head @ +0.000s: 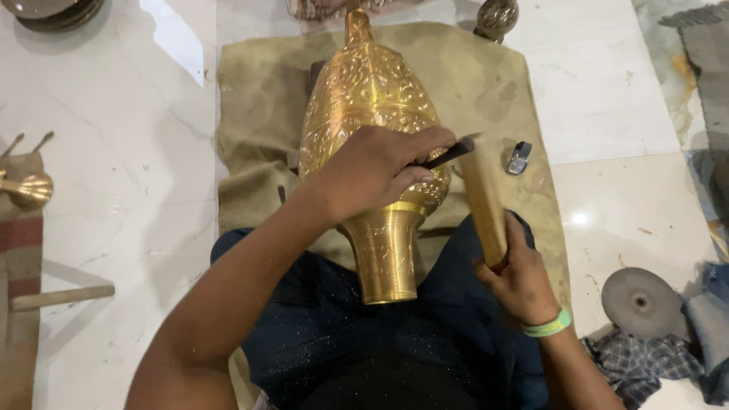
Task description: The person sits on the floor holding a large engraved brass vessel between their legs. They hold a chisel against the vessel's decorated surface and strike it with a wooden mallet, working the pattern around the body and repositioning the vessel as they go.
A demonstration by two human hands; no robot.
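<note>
Nearest, the right hand (524,281) grips a wooden mallet (484,209); the left hand (372,171) pinches a dark chisel (449,153) against the engraved brass vase (368,129) on the lap.

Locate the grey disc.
Head view, lower right: the grey disc lies on the marble floor, beside the checked cloth, right of the right hand.

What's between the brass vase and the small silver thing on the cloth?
In the head view, the wooden stick held by the right hand stands between vase and silver object.
</note>
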